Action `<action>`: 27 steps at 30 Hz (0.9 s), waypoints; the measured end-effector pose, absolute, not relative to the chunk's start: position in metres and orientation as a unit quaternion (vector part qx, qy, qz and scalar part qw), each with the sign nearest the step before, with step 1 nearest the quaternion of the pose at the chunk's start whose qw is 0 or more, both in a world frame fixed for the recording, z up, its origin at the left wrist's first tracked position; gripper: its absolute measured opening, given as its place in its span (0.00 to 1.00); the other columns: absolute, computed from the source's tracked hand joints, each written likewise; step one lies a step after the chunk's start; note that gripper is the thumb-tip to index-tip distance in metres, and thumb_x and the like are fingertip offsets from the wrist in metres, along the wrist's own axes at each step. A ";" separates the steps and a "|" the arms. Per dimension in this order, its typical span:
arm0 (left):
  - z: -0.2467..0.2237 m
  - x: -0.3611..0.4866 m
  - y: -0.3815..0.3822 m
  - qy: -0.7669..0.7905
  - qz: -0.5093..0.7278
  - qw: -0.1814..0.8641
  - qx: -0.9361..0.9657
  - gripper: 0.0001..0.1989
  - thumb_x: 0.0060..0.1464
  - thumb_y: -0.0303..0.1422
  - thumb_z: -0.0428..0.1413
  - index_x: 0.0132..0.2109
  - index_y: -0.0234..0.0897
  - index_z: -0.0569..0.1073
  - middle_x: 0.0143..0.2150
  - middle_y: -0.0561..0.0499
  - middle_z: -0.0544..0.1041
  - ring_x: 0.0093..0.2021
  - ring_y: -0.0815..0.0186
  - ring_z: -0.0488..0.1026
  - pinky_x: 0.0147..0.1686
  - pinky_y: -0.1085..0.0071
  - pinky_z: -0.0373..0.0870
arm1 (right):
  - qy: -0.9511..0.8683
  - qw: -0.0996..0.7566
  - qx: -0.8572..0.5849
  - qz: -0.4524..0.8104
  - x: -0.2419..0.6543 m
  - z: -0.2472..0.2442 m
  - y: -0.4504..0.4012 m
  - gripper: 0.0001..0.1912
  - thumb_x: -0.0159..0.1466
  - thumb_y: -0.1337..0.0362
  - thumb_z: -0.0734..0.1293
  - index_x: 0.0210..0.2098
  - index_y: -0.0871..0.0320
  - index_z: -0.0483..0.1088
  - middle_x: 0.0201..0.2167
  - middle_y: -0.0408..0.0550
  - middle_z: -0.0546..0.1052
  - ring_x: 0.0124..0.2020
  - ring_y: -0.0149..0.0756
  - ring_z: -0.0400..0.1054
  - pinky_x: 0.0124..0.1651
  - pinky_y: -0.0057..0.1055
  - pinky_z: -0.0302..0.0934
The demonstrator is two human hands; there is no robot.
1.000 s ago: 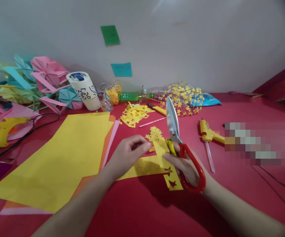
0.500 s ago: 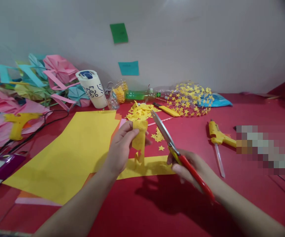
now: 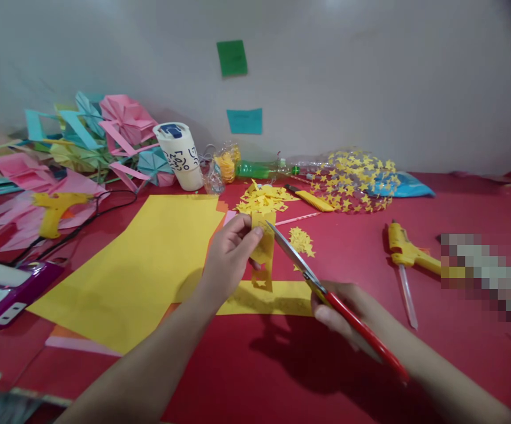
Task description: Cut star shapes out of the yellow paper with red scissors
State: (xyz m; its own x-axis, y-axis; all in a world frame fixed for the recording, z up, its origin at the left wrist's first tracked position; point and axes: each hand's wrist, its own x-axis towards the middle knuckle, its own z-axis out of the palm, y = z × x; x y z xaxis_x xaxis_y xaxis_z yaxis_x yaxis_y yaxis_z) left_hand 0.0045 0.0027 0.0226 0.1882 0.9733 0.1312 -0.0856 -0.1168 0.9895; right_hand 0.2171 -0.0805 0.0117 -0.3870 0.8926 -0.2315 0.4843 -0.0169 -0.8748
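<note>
My left hand (image 3: 235,250) pinches a narrow yellow paper strip (image 3: 263,244), which hangs down with a star-shaped hole near its lower end. In my right hand (image 3: 341,312) are red-handled scissors (image 3: 310,274), their blades looking nearly closed and the tip at the strip's upper part. Beneath both hands lies a yellow paper band (image 3: 282,297) on the red table. A small pile of cut yellow stars (image 3: 302,240) sits just beyond the blades. Behind my left hand is a heap of yellow paper scraps (image 3: 261,199).
Large yellow sheets (image 3: 135,259) lie left over orange and pink ones. Yellow glue guns stand at left (image 3: 56,212) and right (image 3: 403,244). Along the back are a white tumbler (image 3: 180,159), a yellow cutter (image 3: 315,200), a green bottle (image 3: 255,170) and a star-covered clear bottle (image 3: 352,179). Paper flowers (image 3: 125,118) crowd the left.
The scissors' tip has come onto the paper strip, where before it was to the right of and above it. The view has shifted, so the table things appear farther right.
</note>
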 end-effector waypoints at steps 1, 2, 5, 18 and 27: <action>0.023 0.005 0.002 0.398 0.497 0.532 0.559 0.08 0.56 0.36 0.56 0.32 0.38 0.67 0.27 0.57 0.65 0.23 0.74 0.65 0.16 0.81 0.70 | -0.666 0.207 -0.514 0.499 0.217 0.013 -0.081 0.25 0.64 0.40 0.60 0.27 0.56 0.57 0.22 0.37 0.57 0.20 0.27 0.51 0.21 0.24 0.45; 0.023 0.005 0.002 0.396 0.497 0.531 0.560 0.08 0.56 0.35 0.56 0.32 0.37 0.68 0.27 0.57 0.65 0.23 0.74 0.65 0.15 0.81 0.69 | -0.663 0.207 -0.514 0.504 0.216 0.014 -0.081 0.26 0.64 0.40 0.60 0.27 0.56 0.57 0.21 0.37 0.57 0.19 0.26 0.51 0.21 0.24 0.45; 0.023 0.005 0.001 0.387 0.499 0.533 0.563 0.07 0.56 0.35 0.56 0.33 0.37 0.68 0.27 0.57 0.66 0.23 0.74 0.66 0.15 0.82 0.69 | -0.655 0.208 -0.511 0.515 0.215 0.015 -0.081 0.26 0.64 0.40 0.60 0.27 0.56 0.57 0.21 0.37 0.59 0.18 0.25 0.52 0.20 0.23 0.46; 0.022 0.004 0.000 0.383 0.497 0.541 0.560 0.07 0.56 0.36 0.56 0.33 0.38 0.69 0.27 0.57 0.66 0.22 0.74 0.65 0.14 0.81 0.69 | -0.627 0.208 -0.516 0.545 0.212 0.018 -0.083 0.26 0.65 0.39 0.59 0.28 0.57 0.59 0.18 0.37 0.63 0.14 0.23 0.52 0.16 0.23 0.45; 0.026 0.002 0.002 0.379 0.491 0.542 0.568 0.06 0.56 0.35 0.55 0.33 0.38 0.70 0.26 0.57 0.69 0.19 0.75 0.65 0.14 0.81 0.66 | -0.636 0.189 -0.520 0.538 0.215 0.021 -0.084 0.26 0.66 0.40 0.58 0.27 0.57 0.59 0.19 0.37 0.63 0.15 0.23 0.52 0.17 0.23 0.45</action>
